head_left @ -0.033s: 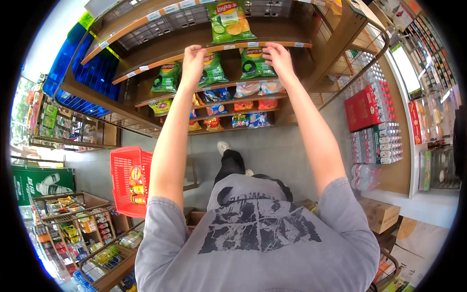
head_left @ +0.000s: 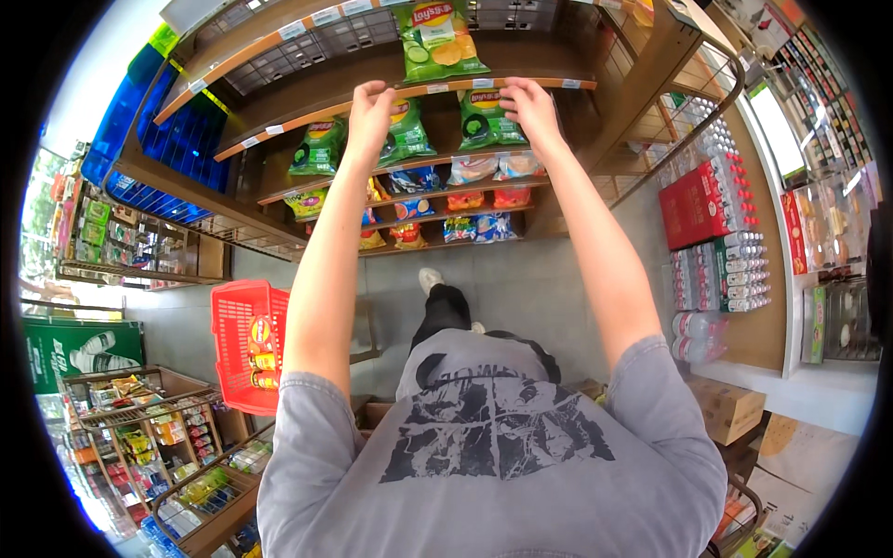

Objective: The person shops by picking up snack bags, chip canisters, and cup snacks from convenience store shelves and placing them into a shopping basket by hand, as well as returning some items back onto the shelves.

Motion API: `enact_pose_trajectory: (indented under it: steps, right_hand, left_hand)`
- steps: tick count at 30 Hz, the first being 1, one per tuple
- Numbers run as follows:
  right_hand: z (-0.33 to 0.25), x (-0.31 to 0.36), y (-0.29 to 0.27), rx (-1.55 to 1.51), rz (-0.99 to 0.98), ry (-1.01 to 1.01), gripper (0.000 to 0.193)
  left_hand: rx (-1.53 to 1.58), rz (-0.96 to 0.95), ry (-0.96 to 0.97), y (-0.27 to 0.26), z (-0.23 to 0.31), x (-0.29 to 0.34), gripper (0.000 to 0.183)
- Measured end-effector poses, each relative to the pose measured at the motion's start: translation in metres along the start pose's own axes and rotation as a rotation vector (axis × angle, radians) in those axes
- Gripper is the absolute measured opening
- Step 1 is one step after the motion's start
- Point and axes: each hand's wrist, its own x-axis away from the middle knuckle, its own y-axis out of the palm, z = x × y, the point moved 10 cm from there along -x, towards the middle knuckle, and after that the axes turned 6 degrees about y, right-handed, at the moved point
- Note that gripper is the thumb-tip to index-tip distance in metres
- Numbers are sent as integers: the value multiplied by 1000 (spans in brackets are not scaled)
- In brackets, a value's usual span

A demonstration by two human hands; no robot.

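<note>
Both of my arms reach forward to the snack shelves. My left hand [head_left: 370,119] is raised at the shelf's front edge, its fingers loosely curved and nothing seen in them. My right hand [head_left: 532,110] is at the same height to the right, fingers bent and apart, also without anything visible in it. Between and beyond them a green chip bag [head_left: 440,42] stands upright on the upper shelf [head_left: 335,84]. On the shelf below are more green chip bags: one [head_left: 406,130] beside my left hand and partly covered by it, one [head_left: 486,121] beside my right, and another [head_left: 318,147] farther left.
Lower shelves hold several colourful snack bags [head_left: 409,234]. On the floor at my left stands a red basket [head_left: 223,325] with chip canisters [head_left: 263,361] inside. Bottle packs [head_left: 698,279] and a cardboard box [head_left: 726,409] are at the right. Snack racks [head_left: 139,409] stand at the lower left.
</note>
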Motion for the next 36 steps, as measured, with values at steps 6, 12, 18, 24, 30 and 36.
enact_pose_trajectory:
  steps: [6,12,18,24,30,36]
  right_hand:
    - [-9,-34,2,76,53,-99,32]
    - [-23,-82,10,152,107,-212,34]
    - [-28,-127,36,399,208,-283,46]
    - [-19,-151,66,713,120,-129,58]
    - [-25,-151,81,733,49,-99,53]
    - [-61,-114,76,564,38,-275,57]
  left_hand:
    - [-210,1,24,1,-7,-42,51]
    - [-293,35,90,12,-14,-83,56]
    - [-420,59,119,33,-47,-137,62]
    - [-476,-166,-63,54,-59,-157,59]
    - [-359,-159,-5,57,-51,-164,50]
    - [-120,-156,9,50,-14,-136,67]
